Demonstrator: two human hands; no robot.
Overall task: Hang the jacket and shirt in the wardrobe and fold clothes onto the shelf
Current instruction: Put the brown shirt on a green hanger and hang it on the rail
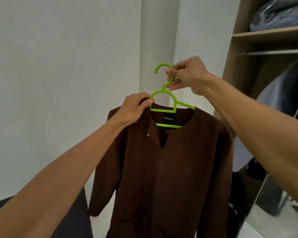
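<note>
A dark brown long-sleeved shirt (pixel 169 169) hangs in front of me on a bright green plastic hanger (pixel 163 109). My right hand (pixel 187 74) pinches the hanger's neck just below the hook and holds it up. My left hand (pixel 136 107) grips the shirt's collar at the hanger's left shoulder. The shirt's neck is open, with a black label showing inside. The open wardrobe (pixel 239 69) stands to the right, with its metal rail (pixel 272 52) under a wooden shelf (pixel 268 32).
A pale garment (pixel 280 93) hangs from the rail at the right. A dark bundle in shiny plastic (pixel 279 13) lies on the shelf above. White walls fill the left and middle. Something dark (pixel 72 220) sits low at the left.
</note>
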